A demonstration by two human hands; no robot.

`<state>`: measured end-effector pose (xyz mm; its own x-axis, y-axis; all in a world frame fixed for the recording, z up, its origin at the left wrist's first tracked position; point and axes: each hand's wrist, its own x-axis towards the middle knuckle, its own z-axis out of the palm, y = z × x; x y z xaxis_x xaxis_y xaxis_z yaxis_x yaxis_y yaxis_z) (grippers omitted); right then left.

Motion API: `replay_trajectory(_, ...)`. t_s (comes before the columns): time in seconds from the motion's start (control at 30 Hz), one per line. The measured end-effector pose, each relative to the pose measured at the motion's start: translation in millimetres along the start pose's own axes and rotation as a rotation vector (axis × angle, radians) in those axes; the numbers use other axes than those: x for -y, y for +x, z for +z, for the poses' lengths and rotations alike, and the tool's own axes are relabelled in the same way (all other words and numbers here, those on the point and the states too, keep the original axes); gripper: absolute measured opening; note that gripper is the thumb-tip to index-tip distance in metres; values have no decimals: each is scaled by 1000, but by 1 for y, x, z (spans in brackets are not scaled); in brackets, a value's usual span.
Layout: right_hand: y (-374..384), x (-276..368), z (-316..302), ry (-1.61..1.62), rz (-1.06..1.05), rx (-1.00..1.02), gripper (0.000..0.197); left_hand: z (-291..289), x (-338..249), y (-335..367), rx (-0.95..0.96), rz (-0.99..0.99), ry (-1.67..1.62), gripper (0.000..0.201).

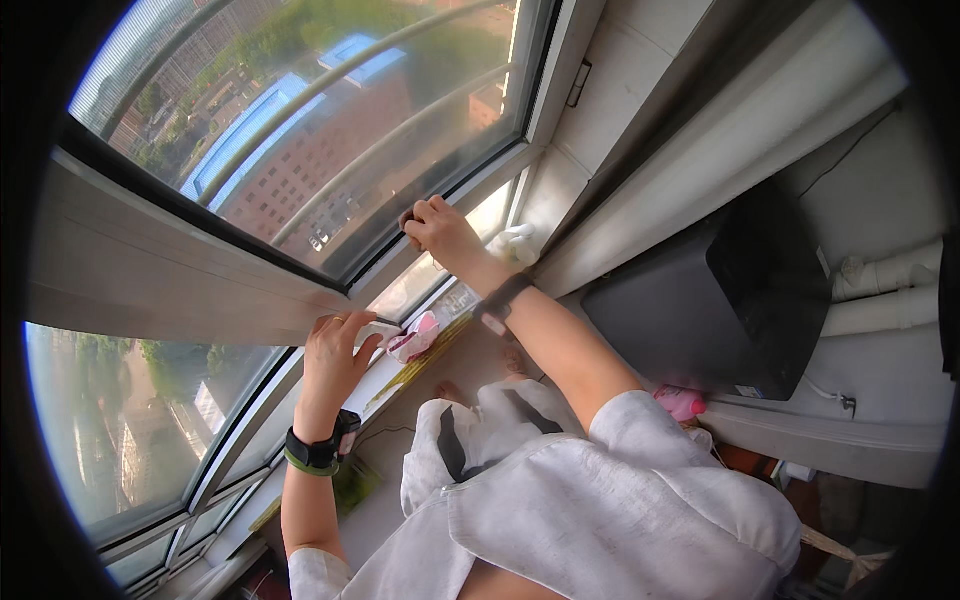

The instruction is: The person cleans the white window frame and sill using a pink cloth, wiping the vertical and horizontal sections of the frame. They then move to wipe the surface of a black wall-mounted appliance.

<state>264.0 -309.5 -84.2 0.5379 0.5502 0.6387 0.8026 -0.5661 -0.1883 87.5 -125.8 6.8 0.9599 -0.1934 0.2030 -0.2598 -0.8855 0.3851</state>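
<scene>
My right hand (443, 236) is closed, its fingers curled round a small dark brown thing whose kind I cannot make out. It is at the lower frame of a window (330, 160), beside the glass. My left hand (337, 358) is lower and to the left, by the end of the pale panel (180, 275) between two windows. Its fingers are loosely bent and its thumb stands apart, with nothing seen in it. Just right of it, a crumpled pink and white packet (413, 338) lies on the windowsill (380, 385).
A whitish rounded item (515, 243) stands in the window corner. To the right are a long curtain (720, 130), a large black box-shaped appliance (710, 290) and white pipes (885, 295). A bright pink object (680, 402) lies beside my right upper arm. A second window (140, 430) is at the left.
</scene>
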Motion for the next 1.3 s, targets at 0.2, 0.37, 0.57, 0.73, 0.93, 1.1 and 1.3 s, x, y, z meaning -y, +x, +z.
replay_trajectory(0.2,-6,-107,-66,198,327,-200,14,32,-13,39,40,-115,-62,25)
replay_trajectory(0.37,33,-123,-137,307,350,-637,14,71,-14,72,-92,-127,32,43)
replay_trajectory(0.57,134,-163,-189,141,119,-964,16,84,-26,93,-85,-204,98,50)
replay_trajectory(0.73,79,-185,-125,172,198,-812,15,80,-28,97,-79,-170,128,43)
replay_trajectory(0.93,11,-181,-71,315,331,-548,22,73,-23,103,-27,-154,144,41)
replay_trajectory(1.1,114,-169,-165,339,124,-745,29,75,-27,107,-13,-175,144,40)
replay_trajectory(1.3,-12,-195,-46,324,376,-481,20,70,-32,116,36,-213,129,41)
